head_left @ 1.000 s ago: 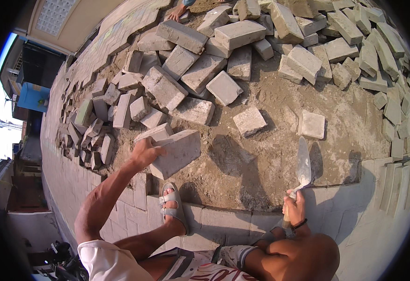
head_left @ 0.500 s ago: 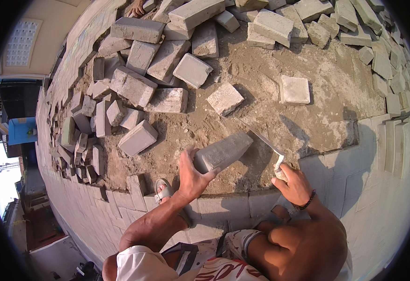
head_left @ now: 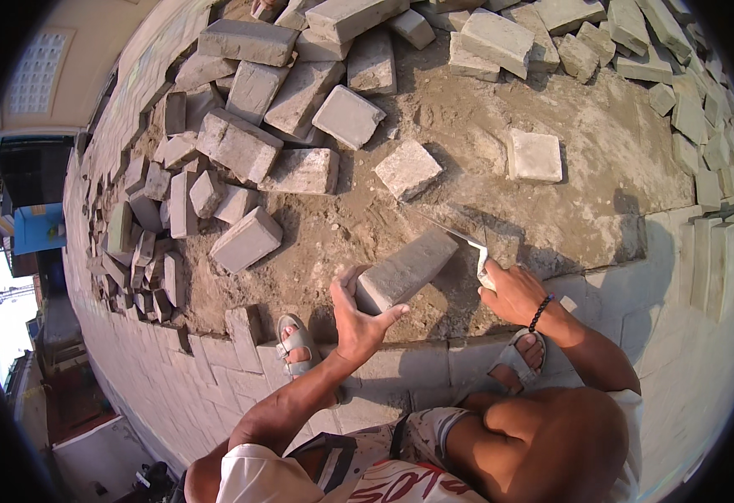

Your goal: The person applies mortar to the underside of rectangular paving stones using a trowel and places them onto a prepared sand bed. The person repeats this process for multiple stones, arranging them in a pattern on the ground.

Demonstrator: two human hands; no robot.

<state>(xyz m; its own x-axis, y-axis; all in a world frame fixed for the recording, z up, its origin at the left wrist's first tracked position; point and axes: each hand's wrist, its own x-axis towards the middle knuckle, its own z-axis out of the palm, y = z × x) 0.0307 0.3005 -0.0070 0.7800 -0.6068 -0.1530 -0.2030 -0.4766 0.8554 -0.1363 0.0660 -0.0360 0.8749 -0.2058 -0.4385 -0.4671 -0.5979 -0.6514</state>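
Note:
My left hand (head_left: 359, 327) grips the near end of a grey paving block (head_left: 410, 267), thumb on one side and fingers on the other. The block is held tilted over the sand, its far end pointing up to the right. To its right, my right hand (head_left: 514, 293) is closed round the pale handle of a trowel (head_left: 482, 254). Its thin blade reaches left over the sand bed (head_left: 317, 239), past the block's far end. Two loose square blocks, one nearer (head_left: 409, 170) and one farther right (head_left: 535, 156), lie on the sand beyond.
A heap of loose blocks (head_left: 237, 147) spreads over the left and far side. Laid paving (head_left: 409, 366) borders the sand near my sandalled feet. Blocks stand in a row (head_left: 713, 260) at the right. Part of another person's hand (head_left: 266, 8) shows at the top edge.
My right hand and the trowel have moved a little left and away from me. My left hand and the block have shifted slightly right. The other person's hand has mostly left the view.

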